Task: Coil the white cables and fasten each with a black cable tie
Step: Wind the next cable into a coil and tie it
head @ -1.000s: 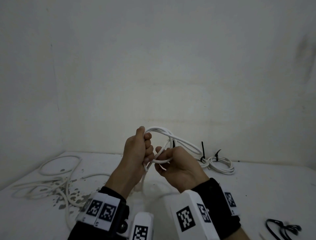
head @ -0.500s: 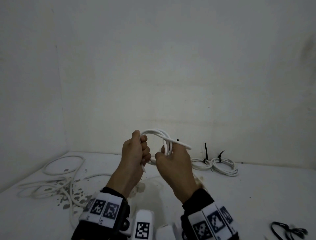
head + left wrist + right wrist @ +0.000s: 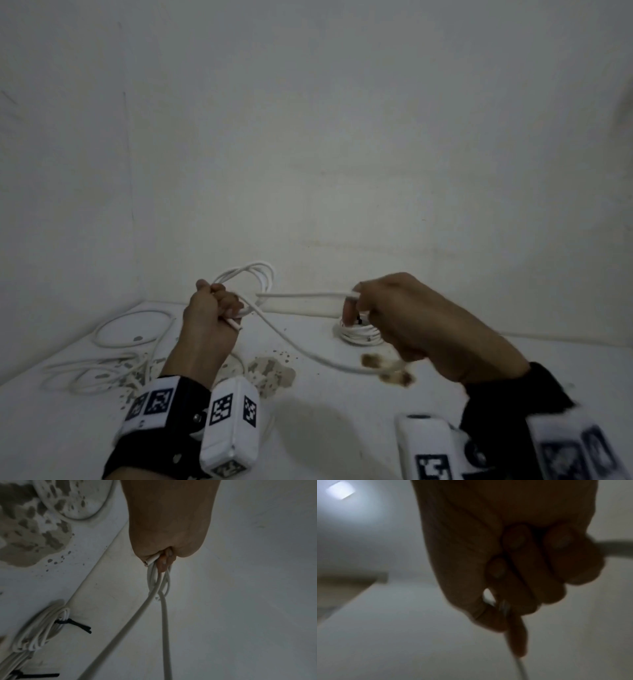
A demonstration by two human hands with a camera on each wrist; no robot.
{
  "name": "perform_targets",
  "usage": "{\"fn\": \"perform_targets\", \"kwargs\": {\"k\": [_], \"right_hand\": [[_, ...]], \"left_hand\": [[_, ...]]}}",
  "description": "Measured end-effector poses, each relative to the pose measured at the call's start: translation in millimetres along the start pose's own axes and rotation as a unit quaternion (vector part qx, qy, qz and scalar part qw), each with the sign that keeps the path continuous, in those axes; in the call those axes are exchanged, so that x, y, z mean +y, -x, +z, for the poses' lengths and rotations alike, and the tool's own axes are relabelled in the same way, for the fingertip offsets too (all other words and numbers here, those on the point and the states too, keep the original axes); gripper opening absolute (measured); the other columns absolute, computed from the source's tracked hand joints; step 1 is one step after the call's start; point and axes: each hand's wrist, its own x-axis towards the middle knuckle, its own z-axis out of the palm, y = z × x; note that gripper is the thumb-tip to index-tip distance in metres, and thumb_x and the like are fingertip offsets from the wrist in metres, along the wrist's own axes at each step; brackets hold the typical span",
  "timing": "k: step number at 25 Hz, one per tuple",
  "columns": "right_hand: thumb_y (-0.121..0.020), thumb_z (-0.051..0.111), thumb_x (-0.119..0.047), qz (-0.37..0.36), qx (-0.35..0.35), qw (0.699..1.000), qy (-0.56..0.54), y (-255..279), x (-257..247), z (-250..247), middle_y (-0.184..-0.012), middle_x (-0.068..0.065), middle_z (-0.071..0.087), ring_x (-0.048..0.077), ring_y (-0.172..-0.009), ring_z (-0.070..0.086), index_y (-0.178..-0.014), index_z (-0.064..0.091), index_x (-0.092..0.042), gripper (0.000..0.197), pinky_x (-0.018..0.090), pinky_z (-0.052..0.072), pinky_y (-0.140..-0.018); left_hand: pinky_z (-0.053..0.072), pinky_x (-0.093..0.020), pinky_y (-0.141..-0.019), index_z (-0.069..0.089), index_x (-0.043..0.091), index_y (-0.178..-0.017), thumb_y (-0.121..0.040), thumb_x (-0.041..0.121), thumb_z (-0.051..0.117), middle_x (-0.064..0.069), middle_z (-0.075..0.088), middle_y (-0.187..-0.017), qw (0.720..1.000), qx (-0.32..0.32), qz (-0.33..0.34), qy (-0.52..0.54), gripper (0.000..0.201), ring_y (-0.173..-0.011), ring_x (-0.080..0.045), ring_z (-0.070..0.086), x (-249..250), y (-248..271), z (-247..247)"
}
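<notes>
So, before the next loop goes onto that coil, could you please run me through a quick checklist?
1. Left hand grips the coil: ok.
2. Cable end pinned at the left hand: ok.
3. Right hand holds the free run: ok.
4. Free run clear of the loose cables on the table: cannot tell.
5. Spare black tie within reach: cannot tell; only the ties on the finished coils show.

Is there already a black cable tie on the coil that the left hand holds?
No, the coil in the left hand shows only white loops.
</notes>
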Motion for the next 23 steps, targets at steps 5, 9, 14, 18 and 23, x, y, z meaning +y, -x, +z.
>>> {"fn": "perform_targets", "kwargs": {"k": [5,9,14,18,23], "right_hand": [[-0.093,0.058,-0.051,-0.091,-0.060,0.954,0.279,31,-28,8,-0.045,-0.012,0.053,0.005,-0.041,0.043,-0.070,0.072,-0.024,0.038,0.009,0.032,-0.042],[-0.097,0.058,-0.044,-0.097,-0.120,0.928,0.339,40,-36,10,-0.039,-0.022,0.049,-0.003,-0.044,0.053,-0.067,0.064,-0.031,0.033,0.006,0.035,-0.043],[-0.096,0.057,-0.047,-0.071,-0.123,0.919,0.367,41,-34,3,-0.042,-0.026,0.051,0.001,-0.042,0.051,-0.068,0.067,-0.032,0.033,0.008,0.036,-0.041],[-0.093,0.058,-0.048,-0.097,-0.082,0.937,0.325,41,-26,-21,-0.059,-0.013,0.065,0.004,-0.051,0.056,-0.075,0.071,-0.025,0.032,0.024,0.049,-0.055],[-0.097,0.053,-0.026,-0.109,0.010,0.977,-0.185,29,-23,-27,-0.050,0.000,0.034,0.017,-0.045,0.037,-0.101,0.076,-0.009,0.028,0.041,0.056,-0.064]], "left_hand": [[0.023,-0.016,-0.032,0.025,0.019,-0.067,-0.101,-0.004,0.016,0.006,0.027,-0.038,1.000,-0.008,0.011,0.026,0.041,-0.028,-0.007,0.024,3,-2,-20],[0.021,-0.016,-0.032,0.028,0.019,-0.059,-0.103,0.001,0.022,0.005,0.025,-0.035,0.998,0.023,-0.038,0.035,0.048,-0.027,-0.008,0.023,14,-11,-32],[0.020,-0.017,-0.034,0.030,0.015,-0.048,-0.099,-0.001,0.024,0.002,0.024,-0.033,0.995,0.036,-0.083,0.033,0.053,-0.025,-0.010,0.025,20,-8,-36],[0.023,-0.016,-0.035,0.024,0.021,-0.065,-0.090,-0.007,0.024,0.003,0.025,-0.035,0.998,0.049,-0.037,0.034,0.038,-0.027,-0.010,0.024,21,-14,-43],[0.025,-0.019,-0.044,0.027,0.023,-0.067,-0.108,0.030,0.016,0.006,0.028,-0.041,0.998,0.022,-0.023,0.056,0.043,-0.033,-0.009,0.025,12,-20,-35]]}}
